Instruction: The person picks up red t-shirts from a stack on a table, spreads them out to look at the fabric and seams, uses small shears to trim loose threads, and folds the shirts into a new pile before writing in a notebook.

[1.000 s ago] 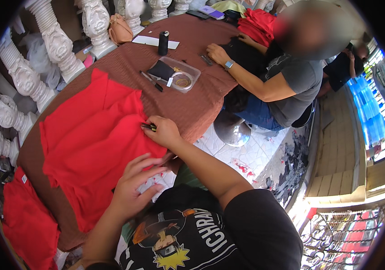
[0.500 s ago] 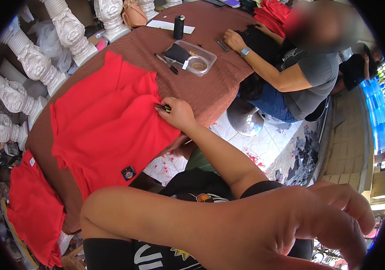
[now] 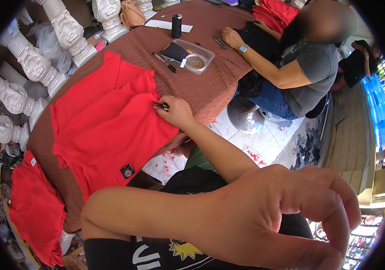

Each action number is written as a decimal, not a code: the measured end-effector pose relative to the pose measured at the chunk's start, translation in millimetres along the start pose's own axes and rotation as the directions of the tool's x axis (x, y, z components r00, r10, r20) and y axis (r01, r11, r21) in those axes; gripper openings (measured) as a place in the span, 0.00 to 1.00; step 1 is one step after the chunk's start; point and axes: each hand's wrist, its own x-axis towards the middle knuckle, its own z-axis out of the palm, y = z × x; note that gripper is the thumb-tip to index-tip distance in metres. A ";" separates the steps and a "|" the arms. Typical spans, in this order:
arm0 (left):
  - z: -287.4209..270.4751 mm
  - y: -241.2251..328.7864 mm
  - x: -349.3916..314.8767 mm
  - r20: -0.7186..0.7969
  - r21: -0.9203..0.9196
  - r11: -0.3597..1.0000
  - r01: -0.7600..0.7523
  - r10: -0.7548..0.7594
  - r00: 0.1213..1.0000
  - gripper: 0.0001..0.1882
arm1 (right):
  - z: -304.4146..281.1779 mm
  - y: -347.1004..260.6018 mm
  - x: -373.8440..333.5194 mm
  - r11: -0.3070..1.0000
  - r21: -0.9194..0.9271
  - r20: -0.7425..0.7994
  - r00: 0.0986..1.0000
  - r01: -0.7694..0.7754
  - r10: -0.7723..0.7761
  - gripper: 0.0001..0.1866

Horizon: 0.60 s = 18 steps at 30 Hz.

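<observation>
A red garment (image 3: 107, 121) lies spread on a table with a brown cloth (image 3: 215, 90). A small dark label patch (image 3: 127, 171) sits near its lower hem. My right hand (image 3: 177, 112) rests on the garment's right edge and pinches a small black and yellow tool (image 3: 161, 106) against the fabric. My left hand (image 3: 309, 216) is raised close to the camera at the lower right, its forearm crossing the view. Its fingers are loosely curled and apart, with nothing in them.
A clear plastic tray (image 3: 201, 58) with a black pouch and a tape roll, and a black spool (image 3: 176, 26), stand further back. Another person (image 3: 304, 76) sits at the table's right. White balusters (image 3: 66, 33) line the left. More red garments (image 3: 35, 211) hang at lower left.
My left hand has lifted off the red garment and come up close to the camera. My right hand stays at the garment's edge with the tool.
</observation>
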 end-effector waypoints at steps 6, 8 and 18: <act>-1.1 4.1 -5.0 -0.010 0.004 0.999 0.038 -0.038 0.999 0.19 | 0.5 0.2 -0.4 1.000 -0.007 -0.005 1.000 -0.010 0.010 0.13; 2.7 5.1 -5.6 -0.004 -0.003 0.999 0.043 -0.043 0.999 0.18 | 0.9 0.1 -0.4 1.000 0.003 -0.015 1.000 -0.013 0.013 0.13; -23.1 15.6 -22.3 -0.100 -0.092 0.935 0.341 -0.350 0.932 0.14 | 0.5 0.0 -0.6 1.000 0.013 -0.008 1.000 -0.020 0.020 0.12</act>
